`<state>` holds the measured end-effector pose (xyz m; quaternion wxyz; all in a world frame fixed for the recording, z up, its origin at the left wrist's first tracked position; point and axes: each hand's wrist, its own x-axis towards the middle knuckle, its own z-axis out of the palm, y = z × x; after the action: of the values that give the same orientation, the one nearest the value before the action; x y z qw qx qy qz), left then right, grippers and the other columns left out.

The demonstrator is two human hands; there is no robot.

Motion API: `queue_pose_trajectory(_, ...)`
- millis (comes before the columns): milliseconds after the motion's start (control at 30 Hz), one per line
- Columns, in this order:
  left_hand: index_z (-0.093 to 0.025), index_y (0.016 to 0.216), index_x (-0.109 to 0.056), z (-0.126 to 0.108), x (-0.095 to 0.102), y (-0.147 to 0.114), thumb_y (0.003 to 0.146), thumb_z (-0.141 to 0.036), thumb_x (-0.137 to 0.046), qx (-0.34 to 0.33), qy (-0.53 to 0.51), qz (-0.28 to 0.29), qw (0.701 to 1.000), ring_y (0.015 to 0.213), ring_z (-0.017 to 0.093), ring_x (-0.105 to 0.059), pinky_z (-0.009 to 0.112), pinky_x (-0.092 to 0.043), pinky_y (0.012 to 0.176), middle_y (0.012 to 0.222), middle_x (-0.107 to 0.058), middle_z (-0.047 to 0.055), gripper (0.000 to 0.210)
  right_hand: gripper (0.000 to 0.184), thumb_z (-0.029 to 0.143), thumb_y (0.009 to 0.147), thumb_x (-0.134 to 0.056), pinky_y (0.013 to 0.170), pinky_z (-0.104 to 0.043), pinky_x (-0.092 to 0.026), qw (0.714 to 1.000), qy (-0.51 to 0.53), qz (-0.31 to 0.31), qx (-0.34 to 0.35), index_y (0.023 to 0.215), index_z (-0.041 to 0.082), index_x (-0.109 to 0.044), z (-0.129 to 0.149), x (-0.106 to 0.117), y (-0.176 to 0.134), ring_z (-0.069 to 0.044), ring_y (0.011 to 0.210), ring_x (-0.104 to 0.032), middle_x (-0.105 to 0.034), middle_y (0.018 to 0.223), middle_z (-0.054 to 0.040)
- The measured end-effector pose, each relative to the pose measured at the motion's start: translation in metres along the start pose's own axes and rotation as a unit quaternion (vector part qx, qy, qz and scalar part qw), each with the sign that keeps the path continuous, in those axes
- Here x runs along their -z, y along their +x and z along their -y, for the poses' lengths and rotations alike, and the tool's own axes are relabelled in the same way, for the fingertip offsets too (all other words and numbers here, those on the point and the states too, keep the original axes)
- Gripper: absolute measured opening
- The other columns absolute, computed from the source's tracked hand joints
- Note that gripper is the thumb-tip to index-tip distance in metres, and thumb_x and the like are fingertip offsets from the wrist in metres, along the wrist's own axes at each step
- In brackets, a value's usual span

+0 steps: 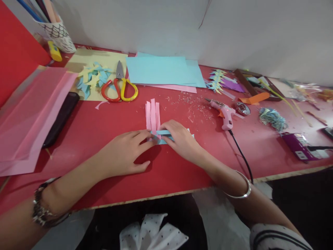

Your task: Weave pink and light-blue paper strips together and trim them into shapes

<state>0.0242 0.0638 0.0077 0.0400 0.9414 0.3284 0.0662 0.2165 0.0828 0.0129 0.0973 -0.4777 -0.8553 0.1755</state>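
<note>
Pink paper strips (153, 116) stand out away from me on the red table, crossing blue paper strips (163, 132) laid sideways. My left hand (127, 152) rests its outstretched fingertips on the left side of the crossing, its thumb spread apart on the tabletop. From the right, my right hand (182, 140) has its thumb and fingers closed around a blue strip beside the crossing. The hand covers much of the blue strips; their ends show past it on the right. The exact weave under my fingertips is partly hidden.
Scissors (120, 83) lie beyond my left hand, near paper scraps (93, 77) and blue sheets (158, 71). Pink sheets (31, 114) lie at left over a dark case (62, 118). At right are a corded pink glue gun (222, 113), yarn-like strands (273, 118) and a purple socket box (300, 146).
</note>
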Motion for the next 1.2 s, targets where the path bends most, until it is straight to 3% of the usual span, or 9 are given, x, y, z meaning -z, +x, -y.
queue_pose_trajectory(167,-0.016,0.109,-0.055,0.0,-0.001,0.0,0.075,-0.035,-0.044,0.003,0.0,-0.002,1.0,0.096,0.024,-0.056,0.036,-0.048,0.08,0.108,-0.057,0.012,0.04,0.018,0.019,0.081,-0.048,0.073,-0.032,-0.025,0.999,-0.015,-0.038,-0.014,0.098,0.02,-0.051,-0.001,-0.002,-0.001,-0.021,0.092,-0.051,-0.061,0.101,-0.0051)
queue_pose_trajectory(367,-0.014,0.105,-0.057,-0.001,0.0,0.0,0.075,-0.032,-0.046,-0.022,0.008,-0.034,0.999,0.104,0.026,-0.051,0.038,-0.045,0.088,0.109,-0.058,0.012,0.037,0.012,0.019,0.084,-0.043,0.073,-0.031,-0.02,0.997,0.04,-0.048,-0.044,0.091,0.019,-0.053,0.0,-0.001,0.0,-0.016,0.084,-0.057,-0.065,0.089,-0.0006)
queue_pose_trajectory(667,-0.012,0.102,-0.061,-0.008,-0.004,0.001,0.076,-0.023,-0.044,-0.039,0.054,-0.029,0.997,0.089,0.023,-0.057,0.034,-0.05,0.078,0.1,-0.063,0.013,0.033,0.012,0.018,0.081,-0.043,0.074,-0.03,-0.028,0.993,0.101,-0.031,-0.056,0.085,0.019,-0.054,-0.009,0.001,0.006,-0.012,0.068,-0.054,-0.062,0.074,0.001)
queue_pose_trajectory(833,-0.012,0.104,-0.06,-0.01,-0.004,0.0,0.077,-0.022,-0.043,-0.033,0.064,-0.029,0.997,0.086,0.023,-0.059,0.035,-0.05,0.075,0.096,-0.064,0.013,0.033,0.013,0.016,0.08,-0.042,0.073,-0.028,-0.031,0.992,0.116,-0.015,-0.041,0.084,0.019,-0.053,-0.011,0.003,0.007,-0.01,0.067,-0.053,-0.062,0.075,0.0007)
queue_pose_trajectory(1200,-0.009,0.107,-0.057,-0.007,-0.005,-0.001,0.075,-0.025,-0.045,-0.025,0.036,-0.055,0.998,0.094,0.027,-0.057,0.039,-0.05,0.079,0.101,-0.061,0.016,0.038,0.017,0.018,0.081,-0.042,0.068,-0.025,-0.031,0.992,0.119,-0.02,-0.036,0.094,0.018,-0.052,-0.013,0.002,0.008,-0.009,0.062,-0.05,-0.059,0.072,0.0022)
